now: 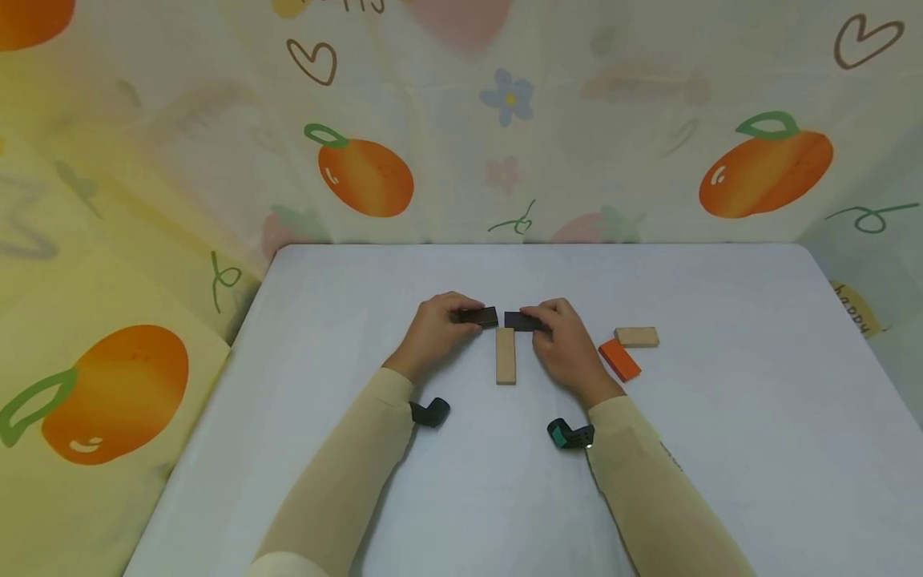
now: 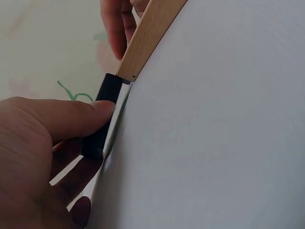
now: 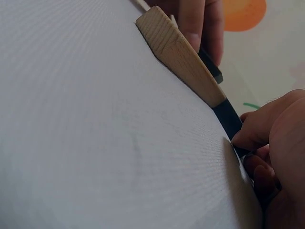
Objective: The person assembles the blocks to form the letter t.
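Observation:
My left hand (image 1: 437,330) pinches a black block (image 1: 481,317) between thumb and fingers, just beyond the far end of a plain wooden block (image 1: 505,357). On the other side, my right hand (image 1: 566,342) pinches a second black block (image 1: 521,321). A narrow gap separates the two black blocks' inner ends. The wooden block lies flat on the table, pointing toward me, its far end close to both. In the left wrist view the left thumb presses along the black block (image 2: 108,90). The right wrist view shows the other black block (image 3: 228,118) partly behind the wooden block (image 3: 190,67).
To the right of my right hand lie an orange block (image 1: 620,360) and another plain wooden block (image 1: 637,336), close together. The white table (image 1: 721,449) ends at the back against a printed cloth (image 1: 577,144) with oranges. Small dark cameras (image 1: 430,412) sit at both wrists.

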`<move>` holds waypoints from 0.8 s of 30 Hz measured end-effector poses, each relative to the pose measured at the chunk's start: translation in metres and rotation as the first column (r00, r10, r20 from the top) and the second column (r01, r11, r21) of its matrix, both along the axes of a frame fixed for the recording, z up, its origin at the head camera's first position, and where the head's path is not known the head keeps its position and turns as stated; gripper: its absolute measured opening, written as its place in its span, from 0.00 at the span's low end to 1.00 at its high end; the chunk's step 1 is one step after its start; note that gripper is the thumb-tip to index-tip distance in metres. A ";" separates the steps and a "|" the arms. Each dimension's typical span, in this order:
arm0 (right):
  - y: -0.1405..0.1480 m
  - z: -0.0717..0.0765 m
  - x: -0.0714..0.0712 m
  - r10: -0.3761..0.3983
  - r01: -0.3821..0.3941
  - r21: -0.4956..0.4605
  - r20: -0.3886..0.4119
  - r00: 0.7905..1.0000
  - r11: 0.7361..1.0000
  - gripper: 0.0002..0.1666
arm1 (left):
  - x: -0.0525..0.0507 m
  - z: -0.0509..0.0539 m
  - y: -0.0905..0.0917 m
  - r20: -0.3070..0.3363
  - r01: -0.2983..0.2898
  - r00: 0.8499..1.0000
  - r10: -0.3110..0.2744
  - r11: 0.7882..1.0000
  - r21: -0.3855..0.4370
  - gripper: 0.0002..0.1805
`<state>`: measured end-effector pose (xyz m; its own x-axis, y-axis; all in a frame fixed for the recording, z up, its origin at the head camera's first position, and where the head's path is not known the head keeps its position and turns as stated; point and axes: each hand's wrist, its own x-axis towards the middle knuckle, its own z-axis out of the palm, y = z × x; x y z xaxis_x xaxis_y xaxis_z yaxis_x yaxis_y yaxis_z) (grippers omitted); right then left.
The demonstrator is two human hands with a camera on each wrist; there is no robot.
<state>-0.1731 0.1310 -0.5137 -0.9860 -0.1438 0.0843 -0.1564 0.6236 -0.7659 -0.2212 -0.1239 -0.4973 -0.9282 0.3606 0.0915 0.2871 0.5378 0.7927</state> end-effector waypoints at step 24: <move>0.000 -0.001 0.000 0.002 -0.002 -0.016 0.008 1.000 1.000 0.26 | -0.001 -0.005 0.006 -0.026 0.014 1.000 -0.016 0.998 -0.062 0.19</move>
